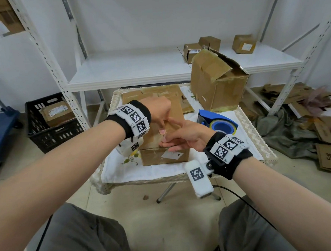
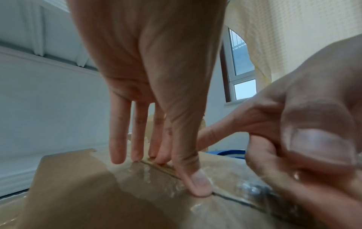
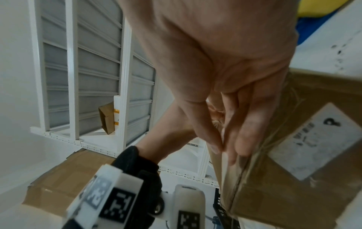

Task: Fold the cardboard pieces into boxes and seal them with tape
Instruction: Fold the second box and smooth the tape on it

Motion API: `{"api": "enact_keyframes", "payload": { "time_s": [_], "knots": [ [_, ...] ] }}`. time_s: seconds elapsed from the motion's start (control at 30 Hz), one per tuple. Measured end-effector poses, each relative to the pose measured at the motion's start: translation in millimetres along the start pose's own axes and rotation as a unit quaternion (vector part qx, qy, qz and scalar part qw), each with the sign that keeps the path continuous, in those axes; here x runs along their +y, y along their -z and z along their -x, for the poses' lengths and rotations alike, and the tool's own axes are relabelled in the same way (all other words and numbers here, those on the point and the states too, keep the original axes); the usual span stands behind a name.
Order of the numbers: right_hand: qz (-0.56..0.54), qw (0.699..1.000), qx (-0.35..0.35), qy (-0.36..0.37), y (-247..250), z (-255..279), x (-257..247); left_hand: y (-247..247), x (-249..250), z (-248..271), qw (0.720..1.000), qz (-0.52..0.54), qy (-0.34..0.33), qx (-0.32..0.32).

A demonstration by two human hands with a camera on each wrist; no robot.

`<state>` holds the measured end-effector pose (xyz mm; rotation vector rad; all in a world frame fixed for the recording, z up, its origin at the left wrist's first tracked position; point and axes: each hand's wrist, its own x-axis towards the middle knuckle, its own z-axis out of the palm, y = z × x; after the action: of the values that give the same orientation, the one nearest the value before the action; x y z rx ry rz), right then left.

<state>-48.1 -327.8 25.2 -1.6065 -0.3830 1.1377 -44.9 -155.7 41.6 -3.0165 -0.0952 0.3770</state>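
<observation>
both forearms reach forward and meet at the middle. the left hand (image 1: pixel 160 110) points its straight fingers (image 2: pixel 137 139) downward, tips pressed on a surface, with the thumb (image 2: pixel 195 178) pressed flat just beside them. the right hand (image 1: pixel 188 133) comes in from the right, palm turned left, fingers (image 3: pixel 245 131) extended and close together, their tips just below the left thumb. each wrist wears a black band with white marker blocks.

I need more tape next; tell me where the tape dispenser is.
In the head view, the blue tape dispenser sits on the table's right side, just beyond the right hand, in front of the big torn box.
</observation>
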Motion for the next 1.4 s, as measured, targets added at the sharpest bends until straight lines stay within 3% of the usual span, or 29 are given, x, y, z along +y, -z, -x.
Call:
{"api": "enact_keyframes", "payload": {
  "time_s": [1.07,1.4],
  "knots": [
    [0.067,0.993,0.082,0.058,-12.4,-6.1,10.0,7.8,6.3,26.7,0.992,0.127,-0.004,-0.012],
    [0.063,0.995,0.064,0.043,-14.2,6.3,9.5,4.5,3.5,26.8,0.989,0.146,0.007,-0.019]
  ]
}}
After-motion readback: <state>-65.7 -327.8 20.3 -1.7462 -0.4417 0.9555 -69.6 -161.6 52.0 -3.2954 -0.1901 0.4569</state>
